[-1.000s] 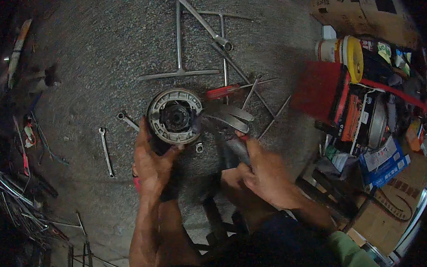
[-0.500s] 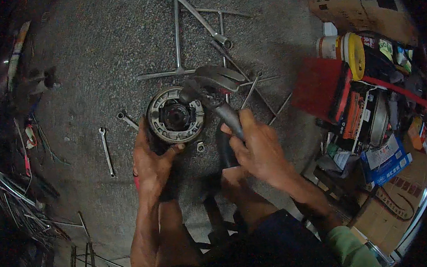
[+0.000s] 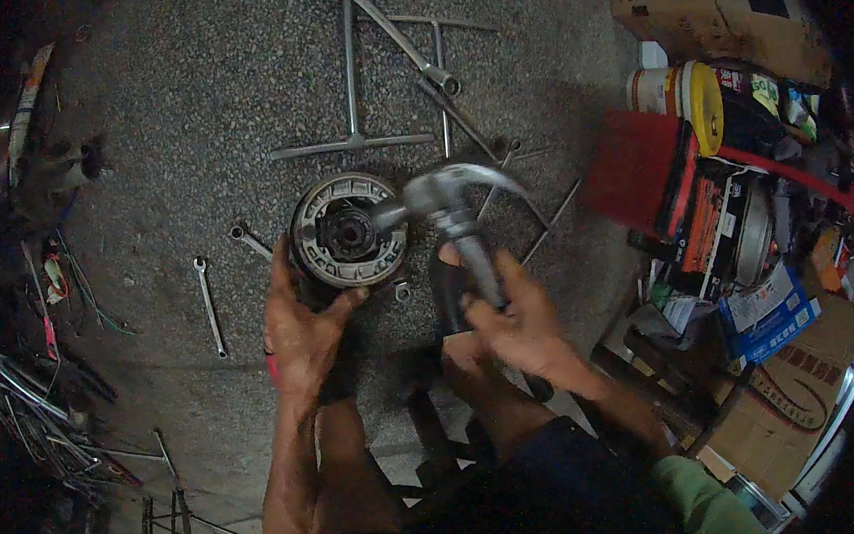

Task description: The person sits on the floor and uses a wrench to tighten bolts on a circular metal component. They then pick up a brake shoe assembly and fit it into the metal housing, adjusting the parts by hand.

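A round metal brake drum, with a pale slotted ring around a dark centre, faces up between my hands. My left hand is closed around its lower left side, thumb along the near rim. In my right hand is a claw hammer, fingers wrapped round its grip. The hammer's striking face overlaps the right part of the drum in view; whether it touches cannot be told. Its curved claw points away to the right. What supports the drum underneath is hidden.
On the rough floor lie a small wrench, another wrench by the drum, a T-handle bar and a long spanner. A red box, a yellow-lidded tub and cartons crowd the right; metal rods lie left.
My right hand has drawn nearer to me with the hammer, whose head has shifted right and nearer and turned. My left hand and the drum stay nearly in place.
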### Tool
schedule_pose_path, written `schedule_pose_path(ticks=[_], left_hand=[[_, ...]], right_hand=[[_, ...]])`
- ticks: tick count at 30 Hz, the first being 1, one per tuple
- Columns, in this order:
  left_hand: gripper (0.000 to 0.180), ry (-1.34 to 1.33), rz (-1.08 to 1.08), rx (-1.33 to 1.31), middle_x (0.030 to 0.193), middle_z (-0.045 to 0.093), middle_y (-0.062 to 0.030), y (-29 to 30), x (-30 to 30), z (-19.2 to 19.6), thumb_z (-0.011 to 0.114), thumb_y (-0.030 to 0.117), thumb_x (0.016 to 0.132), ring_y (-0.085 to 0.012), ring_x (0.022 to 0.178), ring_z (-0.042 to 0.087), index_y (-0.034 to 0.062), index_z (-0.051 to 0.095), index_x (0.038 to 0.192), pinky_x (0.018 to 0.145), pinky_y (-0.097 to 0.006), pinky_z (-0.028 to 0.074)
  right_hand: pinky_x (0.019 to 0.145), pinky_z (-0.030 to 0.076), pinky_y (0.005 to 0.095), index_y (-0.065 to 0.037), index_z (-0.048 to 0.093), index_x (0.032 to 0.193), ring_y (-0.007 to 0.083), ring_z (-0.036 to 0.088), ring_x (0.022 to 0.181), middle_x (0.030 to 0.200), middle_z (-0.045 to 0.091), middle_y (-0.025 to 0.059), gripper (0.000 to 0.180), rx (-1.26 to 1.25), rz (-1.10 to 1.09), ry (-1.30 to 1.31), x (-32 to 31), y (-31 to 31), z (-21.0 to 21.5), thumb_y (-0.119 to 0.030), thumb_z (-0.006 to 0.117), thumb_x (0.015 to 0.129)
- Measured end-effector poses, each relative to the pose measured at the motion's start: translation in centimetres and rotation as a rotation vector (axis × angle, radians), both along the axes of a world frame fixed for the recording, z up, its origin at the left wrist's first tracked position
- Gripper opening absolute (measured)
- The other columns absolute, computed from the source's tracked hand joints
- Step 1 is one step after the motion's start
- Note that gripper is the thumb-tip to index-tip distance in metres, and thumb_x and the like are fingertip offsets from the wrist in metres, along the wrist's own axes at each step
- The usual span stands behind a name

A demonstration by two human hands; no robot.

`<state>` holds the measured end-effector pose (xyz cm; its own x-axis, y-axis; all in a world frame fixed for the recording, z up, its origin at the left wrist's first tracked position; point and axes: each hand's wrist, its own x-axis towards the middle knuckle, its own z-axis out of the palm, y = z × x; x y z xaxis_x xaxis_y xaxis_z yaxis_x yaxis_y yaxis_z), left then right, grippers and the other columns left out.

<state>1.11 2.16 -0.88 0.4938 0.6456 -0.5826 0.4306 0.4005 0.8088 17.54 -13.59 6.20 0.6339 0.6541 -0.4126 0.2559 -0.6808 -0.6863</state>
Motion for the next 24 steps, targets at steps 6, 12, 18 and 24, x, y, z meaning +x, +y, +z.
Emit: schedule_pose_path(ticks=[6, 12, 18, 24], left_hand=[[0.099, 0.21, 0.129, -0.286, 0.147, 0.034, -0.0287, 1.7, 0.8, 2.0, 0.074, 0.042, 0.08, -0.0353, 0.136, 0.037, -0.0098, 0.023, 0.146, 0.112, -0.041, 0.03], [0.089, 0.293, 0.153, -0.339, 0.145, 0.037, -0.0258, 1.6, 1.3, 1.0, 0.064, 0.044, 0.083, -0.0346, 0.125, 0.047, -0.0071, 0.028, 0.145, 0.096, -0.04, 0.045], [0.055, 0.038, 0.307, -0.581, 0.113, 0.06, -0.0104, 1.0, 0.5, -0.7, 0.054, 0.047, 0.083, -0.0245, 0.092, 0.061, 0.0056, 0.056, 0.12, 0.055, -0.038, 0.047], [0.048, -0.034, 0.483, -0.892, 0.096, 0.067, -0.0086, 0.1, -0.2, 1.4, 0.053, 0.045, 0.081, -0.0232, 0.077, 0.065, 0.0089, 0.061, 0.111, 0.042, -0.036, 0.046]], right_hand=[[0.046, 0.04, 0.0299, -0.005, 0.047, 0.111, 0.0129, 0.05, 0.055, 0.075, 0.052, 0.0039, 0.036, -0.294, -0.652, 0.443, 4.3, -6.8, 0.1, -0.017, 0.066, 0.084], [0.046, 0.039, 0.0304, -0.007, 0.052, 0.097, 0.0125, 0.047, 0.051, 0.067, 0.051, 0.0016, 0.024, -0.327, -0.523, 0.22, 4.1, -20.4, -7.5, -0.021, 0.066, 0.084], [0.053, 0.046, 0.0327, -0.001, 0.06, 0.096, 0.0158, 0.055, 0.056, 0.067, 0.058, 0.005, 0.029, -0.299, -0.005, -0.136, 3.3, -19.0, -7.0, -0.027, 0.068, 0.085], [0.064, 0.051, 0.0305, 0.001, 0.061, 0.112, 0.0151, 0.063, 0.072, 0.08, 0.066, 0.0082, 0.034, -0.36, -0.12, 0.296, 4.8, -5.4, 3.2, -0.027, 0.065, 0.092]])
